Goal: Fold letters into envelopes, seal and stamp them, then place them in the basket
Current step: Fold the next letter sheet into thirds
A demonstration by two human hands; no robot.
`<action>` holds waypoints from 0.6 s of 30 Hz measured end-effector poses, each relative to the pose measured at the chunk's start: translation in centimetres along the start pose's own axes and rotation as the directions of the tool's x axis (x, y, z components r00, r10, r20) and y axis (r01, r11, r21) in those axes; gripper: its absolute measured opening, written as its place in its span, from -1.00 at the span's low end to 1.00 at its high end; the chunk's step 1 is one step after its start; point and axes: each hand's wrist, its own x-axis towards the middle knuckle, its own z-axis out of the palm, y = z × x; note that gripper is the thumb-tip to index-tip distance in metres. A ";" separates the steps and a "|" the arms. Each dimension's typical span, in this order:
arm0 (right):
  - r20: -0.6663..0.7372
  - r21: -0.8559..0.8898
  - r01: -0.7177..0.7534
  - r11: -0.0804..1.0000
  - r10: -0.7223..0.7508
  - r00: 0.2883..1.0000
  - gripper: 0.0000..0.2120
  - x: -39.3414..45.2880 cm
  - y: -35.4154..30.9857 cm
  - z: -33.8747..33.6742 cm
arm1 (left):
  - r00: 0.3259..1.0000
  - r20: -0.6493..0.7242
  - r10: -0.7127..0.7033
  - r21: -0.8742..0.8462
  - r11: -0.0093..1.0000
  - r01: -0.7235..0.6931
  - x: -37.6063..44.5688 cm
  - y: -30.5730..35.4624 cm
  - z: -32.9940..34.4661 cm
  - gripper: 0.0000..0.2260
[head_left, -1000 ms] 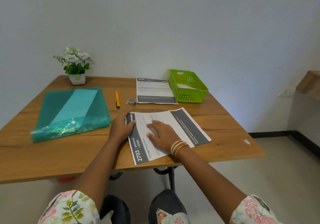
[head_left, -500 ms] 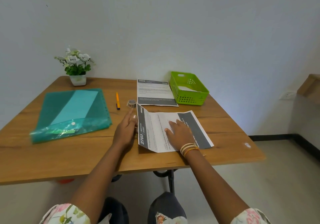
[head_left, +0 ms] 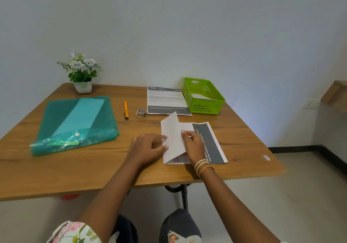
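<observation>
A printed letter (head_left: pixel 208 141) with a dark band lies on the wooden table (head_left: pixel 75 167) in front of me. Its left part is folded over as a raised white flap (head_left: pixel 171 130). My left hand (head_left: pixel 148 147) touches the flap's left crease with thumb and fingertip. My right hand (head_left: pixel 194 145), bangles at the wrist, lies on the sheet with curled fingers pinching the flap's free edge. A second printed letter (head_left: pixel 166 100) lies flat further back. The green basket (head_left: pixel 203 107) stands at the back right with a white paper inside.
A teal plastic folder (head_left: pixel 75 122) lies at the left, with a potted plant (head_left: pixel 81 73) behind it. An orange pen (head_left: pixel 126 109) and a small tape roll (head_left: pixel 141 112) sit between the folder and the far letter. A wooden ledge (head_left: pixel 336 96) juts out at the right.
My left hand has brought the letter's left end up and over toward the right, forming a raised flap. My right hand has shifted from pressing the sheet to holding the flap's edge.
</observation>
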 end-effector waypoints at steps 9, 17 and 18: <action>0.077 -0.045 -0.241 0.969 0.244 0.967 -0.63 0.7 -0.7 -0.4 | 0.998 -0.025 -0.059 -0.102 0.993 0.056 -0.4 -0.2 0.0 -0.57; 0.102 -0.321 -0.037 0.946 0.074 0.992 -0.57 -0.6 -1.0 0.3 | 0.986 -0.022 -0.164 -0.398 0.906 0.142 0.1 -0.8 -0.1 -0.73; 0.105 -0.406 0.021 0.914 0.024 0.994 -0.54 -0.8 -0.8 0.3 | 0.988 -0.021 -0.155 -0.408 0.903 0.133 0.0 -0.8 0.0 -0.74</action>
